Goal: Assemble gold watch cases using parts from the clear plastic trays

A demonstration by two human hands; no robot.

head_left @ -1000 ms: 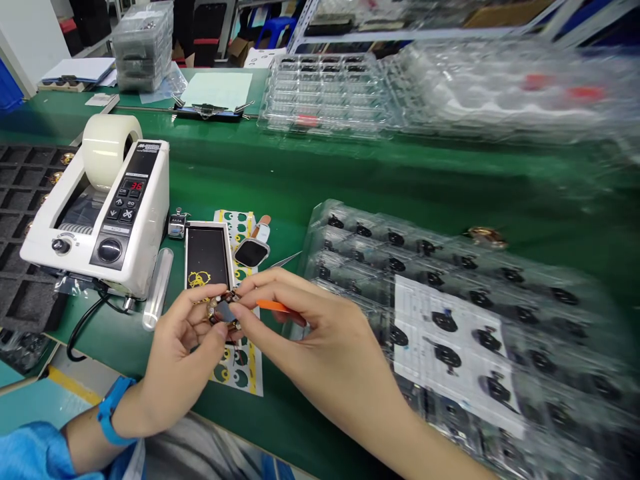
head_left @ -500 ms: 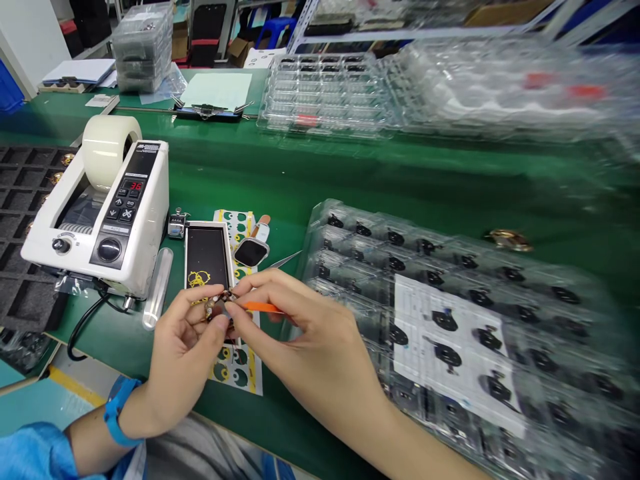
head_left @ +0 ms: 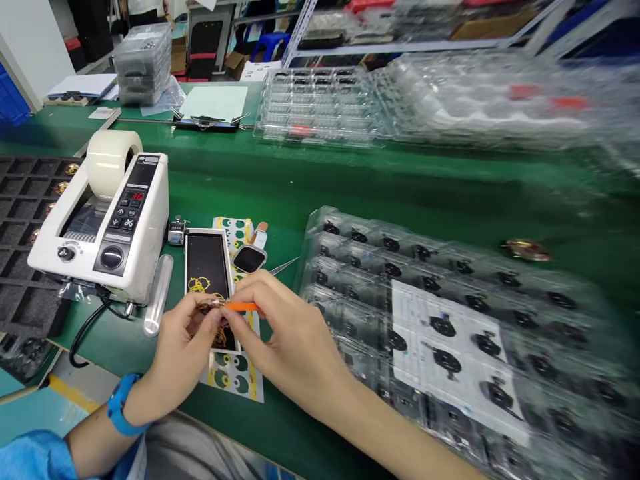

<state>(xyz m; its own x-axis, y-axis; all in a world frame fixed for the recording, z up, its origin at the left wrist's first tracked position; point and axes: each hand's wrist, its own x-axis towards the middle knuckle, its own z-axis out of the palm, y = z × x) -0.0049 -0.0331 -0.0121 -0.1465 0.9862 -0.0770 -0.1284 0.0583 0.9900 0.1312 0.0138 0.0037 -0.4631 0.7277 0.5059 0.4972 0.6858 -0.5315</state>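
My left hand (head_left: 183, 350) pinches a small ring-shaped metallic part (head_left: 213, 305) between thumb and fingers. Against that part my right hand (head_left: 295, 340) holds a thin orange stick-like tool (head_left: 242, 307), whose tip is hidden among the fingertips. Beneath both hands lies a black tray with a white rim (head_left: 231, 267), with thin yellow rings (head_left: 199, 285) in it. A sticker sheet (head_left: 239, 380) with yellow and green shapes sticks out under the tray. Just beyond my right hand are a smartwatch (head_left: 249, 259) and a pointed metal tip (head_left: 285, 265).
On the left stand a white tape dispenser (head_left: 143, 230), a clear tube (head_left: 159, 293) and a tally counter (head_left: 177, 231). Clear trays of black parts (head_left: 365, 300) fill the right, beside a gold-coloured part (head_left: 527, 250). A clipboard (head_left: 210, 107) and more clear trays (head_left: 320, 107) stand behind.
The small part has turned in my fingers, from its open ring face to nearly edge-on. My right hand has moved slightly left with the orange tool. The view has tilted up a little.
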